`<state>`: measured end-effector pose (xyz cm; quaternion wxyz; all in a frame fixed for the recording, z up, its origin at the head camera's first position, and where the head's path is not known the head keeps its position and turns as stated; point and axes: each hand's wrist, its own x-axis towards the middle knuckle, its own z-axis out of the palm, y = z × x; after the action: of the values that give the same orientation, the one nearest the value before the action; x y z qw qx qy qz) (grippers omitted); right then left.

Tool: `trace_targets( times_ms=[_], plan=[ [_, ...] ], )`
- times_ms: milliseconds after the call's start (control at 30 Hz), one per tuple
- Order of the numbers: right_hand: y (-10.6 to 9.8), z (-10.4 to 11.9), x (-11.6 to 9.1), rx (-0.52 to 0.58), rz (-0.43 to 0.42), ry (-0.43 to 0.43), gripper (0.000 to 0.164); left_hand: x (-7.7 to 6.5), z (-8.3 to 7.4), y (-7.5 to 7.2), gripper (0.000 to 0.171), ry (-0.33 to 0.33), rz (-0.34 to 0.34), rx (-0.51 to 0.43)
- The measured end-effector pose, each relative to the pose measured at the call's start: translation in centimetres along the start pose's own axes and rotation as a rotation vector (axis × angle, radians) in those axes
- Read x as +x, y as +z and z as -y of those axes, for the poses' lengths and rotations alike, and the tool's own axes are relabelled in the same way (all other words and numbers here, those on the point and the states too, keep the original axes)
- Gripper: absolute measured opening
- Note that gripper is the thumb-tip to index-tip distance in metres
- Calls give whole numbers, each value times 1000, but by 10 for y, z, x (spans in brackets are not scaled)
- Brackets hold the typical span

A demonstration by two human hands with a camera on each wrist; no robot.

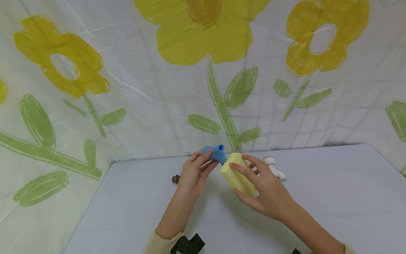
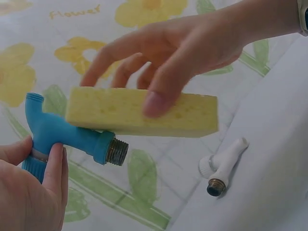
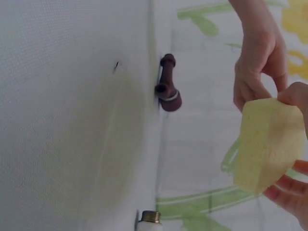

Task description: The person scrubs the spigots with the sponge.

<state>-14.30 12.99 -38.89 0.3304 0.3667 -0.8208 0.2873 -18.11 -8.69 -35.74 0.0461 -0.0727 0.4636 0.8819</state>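
A blue plastic tap (image 1: 216,154) with a threaded metal end is held up over the table in the fingers of my left hand (image 1: 191,178). The left wrist view shows the thumb and fingers around the handle end of this tap (image 2: 62,130). My right hand (image 1: 271,192) grips a yellow sponge (image 1: 236,173) between thumb and fingers. Along the tap's body, toward its threaded end, lies the underside of the sponge (image 2: 139,110). In the right wrist view the sponge (image 3: 269,144) hides the blue tap.
On the table (image 1: 127,211), a white tap (image 1: 271,161) lies behind my right hand. A dark red-brown tap (image 3: 168,86) rests near the far edge, partly hidden by my left hand in the head view. Behind the table hangs a flower-printed sheet (image 1: 142,106).
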Motion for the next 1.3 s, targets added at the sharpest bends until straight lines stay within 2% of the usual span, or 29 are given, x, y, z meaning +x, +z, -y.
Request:
trace_targets(
  times_ms=[167, 333, 500, 667, 867, 1033, 1167, 1300],
  plan=[
    [-1, -1, 0, -38, 64, -13, 49, 1, -8, -5, 20, 34, -16, -8],
    [-5, 0, 2, -14, 26, 1, 53, 0, -1, -1, 8, 25, 15, -13],
    [-6, -1, 1, 7, -14, 21, 55, -2, 5, 4, 14, -3, 40, -18],
    [-7, -1, -2, 15, 54, 67, 51, -1, 1, 4, 15, -8, 16, -38],
    [-7, -1, -3, 5, 133, 103, 73, 0, -6, 0, 12, 2, 1, -44],
    [-10, -3, -1, -22, 139, 135, 72, 0, -6, -3, 12, -20, 34, -30],
    [-12, -5, 0, -29, 106, 154, 71, -1, -5, -3, 11, -34, 87, 7],
    [-12, -6, 0, 3, 67, 156, 63, -3, -2, 0, 11, -53, 148, 42]
  ],
)
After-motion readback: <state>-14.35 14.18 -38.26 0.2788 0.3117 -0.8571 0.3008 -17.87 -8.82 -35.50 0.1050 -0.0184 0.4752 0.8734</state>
